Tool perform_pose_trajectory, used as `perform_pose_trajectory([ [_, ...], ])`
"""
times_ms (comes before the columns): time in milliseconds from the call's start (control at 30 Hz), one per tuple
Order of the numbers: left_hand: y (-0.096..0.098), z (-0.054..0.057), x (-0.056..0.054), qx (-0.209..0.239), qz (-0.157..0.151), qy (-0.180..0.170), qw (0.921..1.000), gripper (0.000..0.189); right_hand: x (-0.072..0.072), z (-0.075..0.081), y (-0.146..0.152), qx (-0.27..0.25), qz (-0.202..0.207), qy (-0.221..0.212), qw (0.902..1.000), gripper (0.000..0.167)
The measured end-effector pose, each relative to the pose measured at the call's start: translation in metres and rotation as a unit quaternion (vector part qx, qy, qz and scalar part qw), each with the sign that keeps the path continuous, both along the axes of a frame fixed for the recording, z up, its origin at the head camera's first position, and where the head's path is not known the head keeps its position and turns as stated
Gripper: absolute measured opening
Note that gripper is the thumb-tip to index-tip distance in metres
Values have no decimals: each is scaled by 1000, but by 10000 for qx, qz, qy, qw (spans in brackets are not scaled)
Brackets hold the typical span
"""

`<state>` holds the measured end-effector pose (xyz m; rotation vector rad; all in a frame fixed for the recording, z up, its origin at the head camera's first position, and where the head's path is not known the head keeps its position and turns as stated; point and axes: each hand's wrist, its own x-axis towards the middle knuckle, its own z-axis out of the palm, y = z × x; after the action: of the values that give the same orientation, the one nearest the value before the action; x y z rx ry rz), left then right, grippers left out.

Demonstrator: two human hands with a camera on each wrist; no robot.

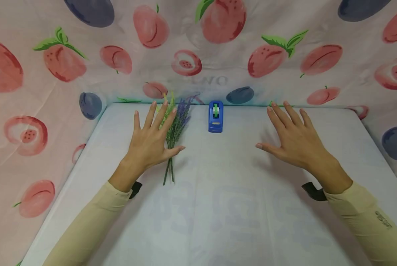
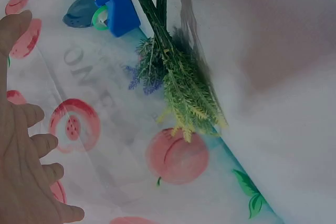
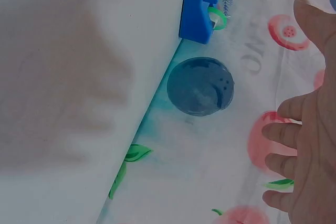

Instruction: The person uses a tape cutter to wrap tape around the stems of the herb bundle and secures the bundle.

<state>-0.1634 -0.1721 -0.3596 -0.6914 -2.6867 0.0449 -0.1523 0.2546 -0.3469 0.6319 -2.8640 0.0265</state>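
Note:
In the head view my left hand is spread palm down above the table, fingers straight, partly covering a small bunch of artificial flowers. The bunch has yellow-green and purple sprigs, and its dark green stems point toward me. To its right stands a blue tape dispenser with a green-cored roll, near the table's far edge. My right hand hovers to the right of the dispenser, fingers straight and spread, holding nothing. Both wrist views show the hands apart from the flowers and the dispenser.
The white table carries faint printed marks. Behind and beside it hangs a pink cloth printed with peaches and dark plums. A dark strap piece shows under the right wrist, another under the left.

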Motion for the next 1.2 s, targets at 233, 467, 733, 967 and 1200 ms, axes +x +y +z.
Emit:
perform_pose_trajectory([
  [233,5,-2,-3,-50,24,-190,9998,111,-3,0,-3,-125,-22,-34,9999,104],
  [467,10,-3,-10,342,-244,-62,9991,108,-13,0,-7,-818,310,315,9957,85],
  [733,19,-9,-24,1470,-802,-270,9855,96,-20,7,-16,-1660,316,488,9844,54],
  [967,30,-11,-34,2010,-639,-949,9729,90,-26,10,-22,-1964,125,344,9798,41],
  [1200,42,-13,-47,2381,-538,-1282,9612,84,-33,14,-25,-2239,20,128,9745,35],
])
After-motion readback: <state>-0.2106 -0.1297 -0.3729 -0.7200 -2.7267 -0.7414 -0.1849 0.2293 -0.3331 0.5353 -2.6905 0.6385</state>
